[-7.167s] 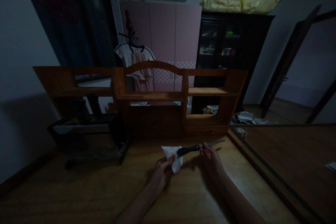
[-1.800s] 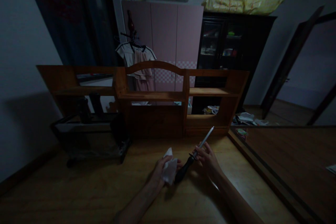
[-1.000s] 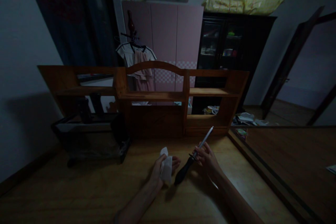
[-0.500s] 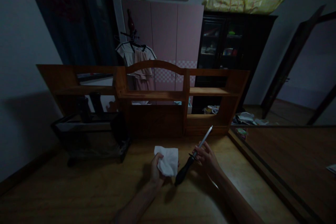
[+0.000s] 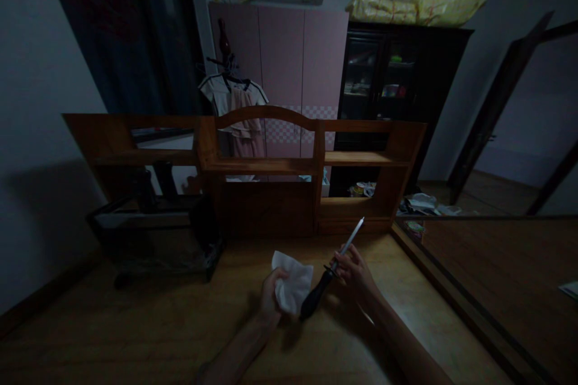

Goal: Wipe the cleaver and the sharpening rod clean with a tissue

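Note:
My left hand (image 5: 271, 298) grips a folded white tissue (image 5: 295, 283), thumb on top and the other fingers hidden beneath. Just right of the tissue is the black handle of a honing steel (image 5: 317, 293), its butt end low and towards me. My right hand (image 5: 354, 271) pinches the steel's grey rod just above the guard. The rod slants up and to the right, its tip in front of the shelf's drawer. Tissue and handle lie very close; whether they touch I cannot tell.
A black knife holder (image 5: 153, 240) with dark handles stands on the wooden table (image 5: 180, 331) at the left. Behind my hands runs a wooden shelf unit (image 5: 266, 165). A raised edge (image 5: 447, 295) borders the table on the right.
Earlier the tissue wrapped the handle's end and the steel lay flatter. My left hand has since drawn off, refolded and spread the tissue, and brought it back beside the handle. The steel now tilts upward.

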Tool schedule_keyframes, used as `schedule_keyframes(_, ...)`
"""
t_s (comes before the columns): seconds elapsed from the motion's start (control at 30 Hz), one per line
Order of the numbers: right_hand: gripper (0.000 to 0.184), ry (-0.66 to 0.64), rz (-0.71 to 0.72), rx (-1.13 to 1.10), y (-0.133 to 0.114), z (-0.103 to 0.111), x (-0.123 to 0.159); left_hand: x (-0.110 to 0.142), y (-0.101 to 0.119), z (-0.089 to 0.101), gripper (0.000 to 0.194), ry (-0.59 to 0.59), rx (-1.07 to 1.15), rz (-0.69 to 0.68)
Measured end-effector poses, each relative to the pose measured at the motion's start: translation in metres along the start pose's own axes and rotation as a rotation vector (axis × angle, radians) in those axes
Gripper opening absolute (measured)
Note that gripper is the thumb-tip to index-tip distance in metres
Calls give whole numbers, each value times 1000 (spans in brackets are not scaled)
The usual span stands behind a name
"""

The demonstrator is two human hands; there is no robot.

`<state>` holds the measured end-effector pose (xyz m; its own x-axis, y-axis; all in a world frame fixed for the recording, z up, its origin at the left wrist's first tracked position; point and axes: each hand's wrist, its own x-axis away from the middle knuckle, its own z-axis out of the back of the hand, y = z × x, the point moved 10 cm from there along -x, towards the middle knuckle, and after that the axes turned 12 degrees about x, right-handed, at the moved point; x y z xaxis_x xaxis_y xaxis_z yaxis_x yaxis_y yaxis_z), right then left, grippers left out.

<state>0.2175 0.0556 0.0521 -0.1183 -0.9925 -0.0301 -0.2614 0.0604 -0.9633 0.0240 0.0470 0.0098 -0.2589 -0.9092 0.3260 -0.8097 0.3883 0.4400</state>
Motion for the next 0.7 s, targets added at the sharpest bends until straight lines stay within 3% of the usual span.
schedule_keyframes(0.63, 33, -2, -3, -18, 4, 2, -2, -8, -4, 3, 17, -36, -39, 5)
schedule_keyframes(0.7, 33, -5, 1, -16, 5, 3, -3, -8, -6, 8, 17, 5, -13, 34)
